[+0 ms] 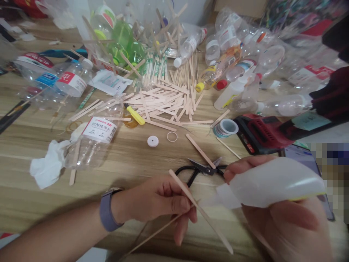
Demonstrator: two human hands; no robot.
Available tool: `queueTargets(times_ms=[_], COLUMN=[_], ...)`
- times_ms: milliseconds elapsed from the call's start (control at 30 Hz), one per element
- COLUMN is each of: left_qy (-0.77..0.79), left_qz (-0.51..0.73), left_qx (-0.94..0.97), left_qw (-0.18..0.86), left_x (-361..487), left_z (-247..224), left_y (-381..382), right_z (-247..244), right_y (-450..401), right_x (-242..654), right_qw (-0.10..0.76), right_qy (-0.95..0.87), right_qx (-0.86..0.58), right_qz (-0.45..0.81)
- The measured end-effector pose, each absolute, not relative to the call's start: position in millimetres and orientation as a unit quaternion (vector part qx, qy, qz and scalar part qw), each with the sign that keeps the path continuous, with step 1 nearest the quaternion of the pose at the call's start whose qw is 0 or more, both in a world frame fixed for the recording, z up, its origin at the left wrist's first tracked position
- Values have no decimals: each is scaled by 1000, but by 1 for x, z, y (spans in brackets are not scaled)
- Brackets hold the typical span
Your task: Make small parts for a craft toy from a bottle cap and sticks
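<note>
My left hand (163, 200), with a watch on the wrist, pinches a wooden craft stick (212, 223) together with a thin wooden skewer (158, 233) that crosses behind it. My right hand (289, 222) is wrapped round a white squeeze glue bottle (275, 183) tipped on its side. The bottle's nozzle points left and its tip is at or close to the place where stick and skewer meet; contact is hard to make out. Just beyond my hands, black-handled scissors (200, 167) lie with blades apart, and another craft stick (200, 150) rests across them.
A heap of craft sticks (163, 102) lies mid-table, with a yellow-handled tool (135, 115) at its edge. A clear bottle (95, 138) and crumpled tissue (49, 163) are left. A red-black power tool (261, 133) and a wire spool (226, 128) stand right. Plastic bottles crowd the back.
</note>
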State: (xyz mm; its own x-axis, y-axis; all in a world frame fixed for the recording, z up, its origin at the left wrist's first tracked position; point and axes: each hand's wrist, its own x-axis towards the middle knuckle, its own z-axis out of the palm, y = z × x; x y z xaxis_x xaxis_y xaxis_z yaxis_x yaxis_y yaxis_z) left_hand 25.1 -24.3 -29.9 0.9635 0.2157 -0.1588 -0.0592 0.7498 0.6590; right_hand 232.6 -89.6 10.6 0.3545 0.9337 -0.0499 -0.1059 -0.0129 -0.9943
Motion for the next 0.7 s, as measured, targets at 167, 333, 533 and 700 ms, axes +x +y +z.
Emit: queueTargets(times_ms=[167,333,533,700], left_qy=[117,140,160,200], left_qz=[74,65,82,73], left_qx=[354,385,406,421], left_qw=[925,910,896,882], left_x=[26,24,25,21], left_z=[-30,-29,-24,-14], left_y=[-23,-20,-18,-15], right_z=[15,16,11,10], right_y=[-85,-79,-75,-76], right_x=[227,223,223,224], right_qw=[624,634,644,641], right_qy=[-364,-322,-321,-322], right_qx=[-528,-528,-506,-490], right_qz=[448,464,476,494])
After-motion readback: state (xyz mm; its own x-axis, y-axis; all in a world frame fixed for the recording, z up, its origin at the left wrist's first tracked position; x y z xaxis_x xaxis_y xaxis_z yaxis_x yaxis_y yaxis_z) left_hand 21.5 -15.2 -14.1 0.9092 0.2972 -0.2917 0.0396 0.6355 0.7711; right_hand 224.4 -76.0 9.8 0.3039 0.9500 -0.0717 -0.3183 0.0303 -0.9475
